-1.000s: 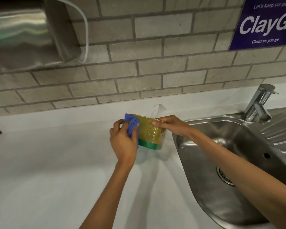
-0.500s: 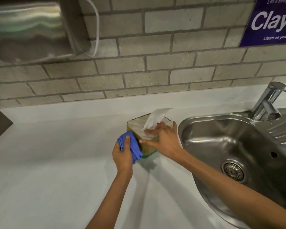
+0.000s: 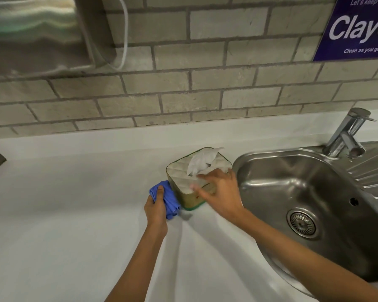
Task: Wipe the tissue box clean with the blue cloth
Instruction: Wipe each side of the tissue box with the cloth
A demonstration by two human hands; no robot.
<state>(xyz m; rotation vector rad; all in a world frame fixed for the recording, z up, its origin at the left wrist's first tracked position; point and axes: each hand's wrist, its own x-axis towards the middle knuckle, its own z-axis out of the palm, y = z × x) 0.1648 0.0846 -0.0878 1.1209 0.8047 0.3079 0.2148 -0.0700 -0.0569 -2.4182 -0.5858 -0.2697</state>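
Observation:
The tissue box (image 3: 184, 171) stands upright on the white counter (image 3: 63, 214), just left of the sink. It is squarish, with a quilted white top, yellow-green sides, a green base band and a white tissue sticking up. My left hand (image 3: 156, 209) grips the bunched blue cloth (image 3: 169, 198) and presses it against the box's lower left side. My right hand (image 3: 219, 192) rests on the box's near right edge, fingers spread over the top and front, steadying it.
A steel sink (image 3: 314, 203) with a drain and a tap (image 3: 347, 134) lies right of the box. A brick wall runs behind, with a steel dispenser (image 3: 37, 33) at upper left and a purple sign (image 3: 358, 27) at upper right.
The box was held tilted in the air a second ago; it now stands upright on the counter. My left hand with the cloth has slid down its left side. My right hand shifted onto the top.

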